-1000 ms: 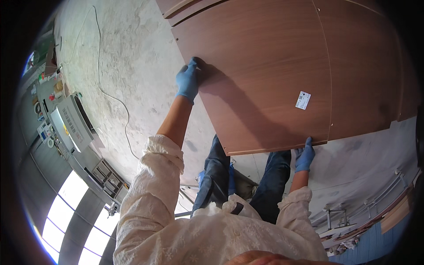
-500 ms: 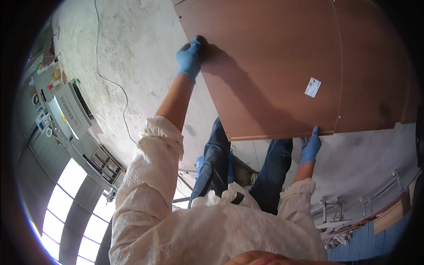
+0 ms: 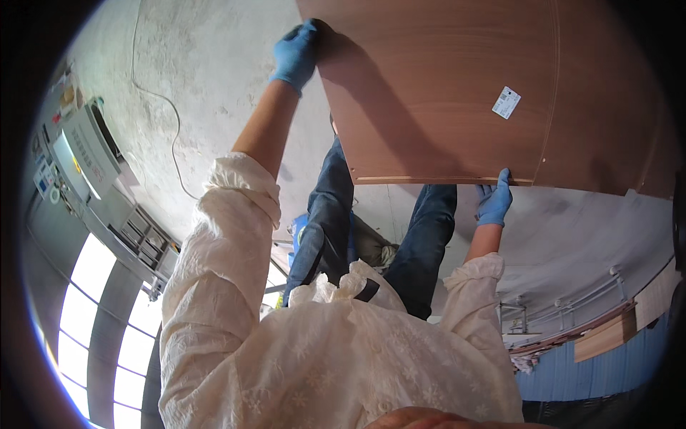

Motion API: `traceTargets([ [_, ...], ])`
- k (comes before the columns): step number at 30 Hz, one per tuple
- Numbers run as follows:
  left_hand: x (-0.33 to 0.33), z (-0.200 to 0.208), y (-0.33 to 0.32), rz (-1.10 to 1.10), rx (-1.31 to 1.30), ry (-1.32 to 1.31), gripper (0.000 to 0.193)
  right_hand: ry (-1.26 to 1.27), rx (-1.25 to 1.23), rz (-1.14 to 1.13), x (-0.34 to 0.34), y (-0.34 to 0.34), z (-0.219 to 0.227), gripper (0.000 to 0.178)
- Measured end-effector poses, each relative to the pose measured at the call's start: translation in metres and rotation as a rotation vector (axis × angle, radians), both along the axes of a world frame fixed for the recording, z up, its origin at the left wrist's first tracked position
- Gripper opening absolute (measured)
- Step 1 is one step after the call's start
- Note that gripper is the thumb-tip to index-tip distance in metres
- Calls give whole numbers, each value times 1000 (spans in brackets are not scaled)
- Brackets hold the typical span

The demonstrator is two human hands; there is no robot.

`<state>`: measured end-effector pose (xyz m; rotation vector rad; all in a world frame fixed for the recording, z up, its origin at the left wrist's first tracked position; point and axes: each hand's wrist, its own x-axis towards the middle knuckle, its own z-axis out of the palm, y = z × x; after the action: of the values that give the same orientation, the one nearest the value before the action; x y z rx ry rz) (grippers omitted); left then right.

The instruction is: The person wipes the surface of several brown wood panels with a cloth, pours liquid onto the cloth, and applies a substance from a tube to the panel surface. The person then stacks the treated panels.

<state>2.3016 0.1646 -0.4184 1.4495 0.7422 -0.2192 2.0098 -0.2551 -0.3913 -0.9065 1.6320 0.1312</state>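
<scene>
A wide reddish-brown wood panel [image 3: 443,79] spreads before me, with a small white printed label [image 3: 506,103] and a thin seam running down its right part. My left hand [image 3: 296,56], in a blue glove, is closed on the panel's left edge, its fingertips partly lost in dark shadow. At the near edge my right hand [image 3: 494,200], gloved too, grips from below, thumb up against the edge and fingers partly hidden underneath. The shadow of my left arm falls across the panel.
A pale cable [image 3: 171,114] winds over the worn grey floor [image 3: 214,43] at left. Beyond it stands a grey machine cabinet [image 3: 89,157]. Something blue [image 3: 299,227] lies by my legs. Light-brown boards [image 3: 606,334] and metal-framed equipment [image 3: 520,314] are at the lower right.
The panel and both gloved hands sit higher in the picture, and the whole surroundings have shifted up and left. Both hands keep their hold on the same edges.
</scene>
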Motion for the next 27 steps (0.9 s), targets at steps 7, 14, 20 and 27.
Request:
traceTargets([
  [7,-154,18,-37,30,190,192,50,-64,18,43,10,17,15,79],
  [14,-192,36,-59,55,155,365,57,-26,1,38,18,27,15,76],
  [20,-191,33,-61,86,224,292,54,-44,21,87,20,24,15,68],
  [27,-193,28,-52,-40,245,255,56,-67,41,156,13,19,13,65],
])
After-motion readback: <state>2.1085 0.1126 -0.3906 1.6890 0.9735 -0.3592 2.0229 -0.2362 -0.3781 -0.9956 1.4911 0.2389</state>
